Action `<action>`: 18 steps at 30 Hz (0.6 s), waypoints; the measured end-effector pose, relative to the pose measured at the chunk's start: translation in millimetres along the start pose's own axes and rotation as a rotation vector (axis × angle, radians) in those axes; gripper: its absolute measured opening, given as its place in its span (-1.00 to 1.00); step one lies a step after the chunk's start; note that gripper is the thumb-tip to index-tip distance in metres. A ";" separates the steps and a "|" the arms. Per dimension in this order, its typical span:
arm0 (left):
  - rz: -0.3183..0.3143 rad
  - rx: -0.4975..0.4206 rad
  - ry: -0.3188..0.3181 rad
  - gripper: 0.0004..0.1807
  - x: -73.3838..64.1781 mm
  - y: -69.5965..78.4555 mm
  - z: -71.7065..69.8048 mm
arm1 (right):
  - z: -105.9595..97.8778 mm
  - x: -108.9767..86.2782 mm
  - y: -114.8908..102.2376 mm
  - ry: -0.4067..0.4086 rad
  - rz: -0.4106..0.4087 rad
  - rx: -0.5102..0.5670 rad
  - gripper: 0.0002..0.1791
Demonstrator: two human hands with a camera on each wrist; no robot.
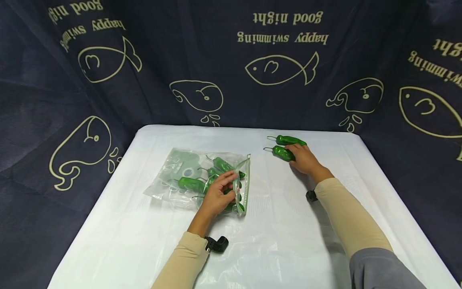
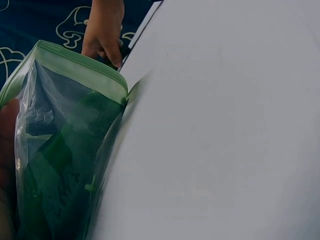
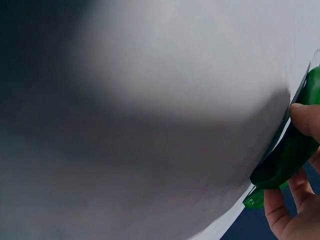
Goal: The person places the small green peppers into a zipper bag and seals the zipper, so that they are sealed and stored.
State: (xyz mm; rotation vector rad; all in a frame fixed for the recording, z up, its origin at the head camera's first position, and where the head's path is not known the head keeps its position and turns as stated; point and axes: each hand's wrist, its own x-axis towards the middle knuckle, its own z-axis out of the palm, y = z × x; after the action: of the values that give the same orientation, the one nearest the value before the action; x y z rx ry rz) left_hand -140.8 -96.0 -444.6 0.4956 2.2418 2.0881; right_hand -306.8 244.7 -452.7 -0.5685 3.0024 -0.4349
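Note:
A clear zip bag [image 1: 158,188] with a green-edged mouth lies on the table, several green chili peppers [image 1: 191,184] inside it. My left hand [image 1: 217,195] pinches the bag near its mouth, which gapes toward the right. In the left wrist view the green rim of the bag [image 2: 82,70] stands raised, with part of the left hand [image 2: 7,150] at the frame's edge. Farther right, my right hand [image 1: 306,159] grips a green chili pepper [image 1: 282,153], thumb and fingers around it in the right wrist view. Another chili pepper [image 1: 288,140] lies just behind.
A white cover lies over the table [image 1: 274,249]. Dark blue cloth [image 1: 231,104] printed with fish and lettering hangs behind and at the sides. Small black devices sit at the left wrist [image 1: 217,244] and right wrist [image 1: 311,196].

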 end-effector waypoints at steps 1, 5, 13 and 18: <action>0.001 0.001 0.006 -0.38 1.1 -5.2 -0.1 | 0.2 -0.2 -0.7 -0.012 0.001 0.011 -0.32; -0.001 0.005 0.023 -0.37 5.6 -23.7 -0.7 | 1.0 -0.4 -3.1 -0.058 -0.004 0.054 -0.35; -0.023 -0.005 -0.013 -0.39 -2.2 8.5 -0.9 | 1.7 0.4 0.5 -0.099 0.000 0.132 -0.38; -0.025 -0.015 -0.014 -0.38 -2.5 10.3 -0.8 | -3.0 -2.1 2.5 -0.134 -0.014 0.173 -0.36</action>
State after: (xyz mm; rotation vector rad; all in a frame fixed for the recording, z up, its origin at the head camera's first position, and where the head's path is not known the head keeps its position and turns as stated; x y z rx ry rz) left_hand -136.5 -96.9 -434.9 0.4779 2.2114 2.0811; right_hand -306.1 248.5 -450.5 -0.5791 2.8001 -0.6241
